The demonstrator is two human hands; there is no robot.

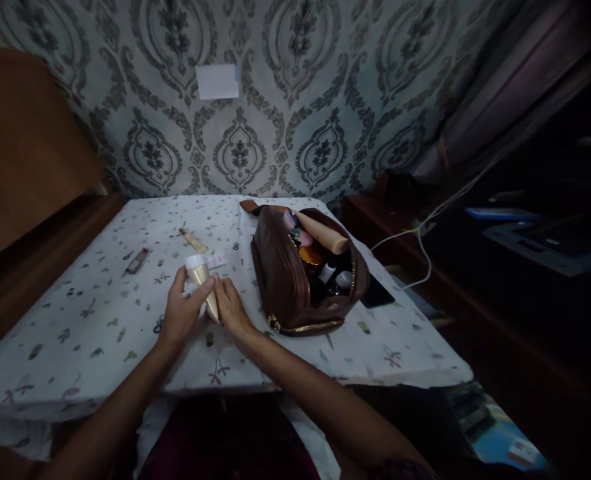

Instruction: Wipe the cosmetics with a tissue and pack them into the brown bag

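A cream tube with a white cap [198, 268] is tilted between my hands, cap up and to the left. My left hand [181, 308] wraps round it, the thumb across its front. My right hand [231, 305] lies against the tube's right side, fingers together; whether it grips the tube is unclear. Just behind the tube are a small white and pink packet [216, 261] and a slim beige tube [193, 241]. A small pinkish item [137, 261] lies at the left. To the right, an open brown bag [281, 273] holds a long beige tube [322, 232] and several bottles.
The table [100, 320] has a white patterned cloth. Right of the bag lies a dark phone [378, 293]. A white cable [428, 257] hangs beyond the table's right edge. Patterned wallpaper stands behind, and a brown wooden piece [30, 153] rises at the left.
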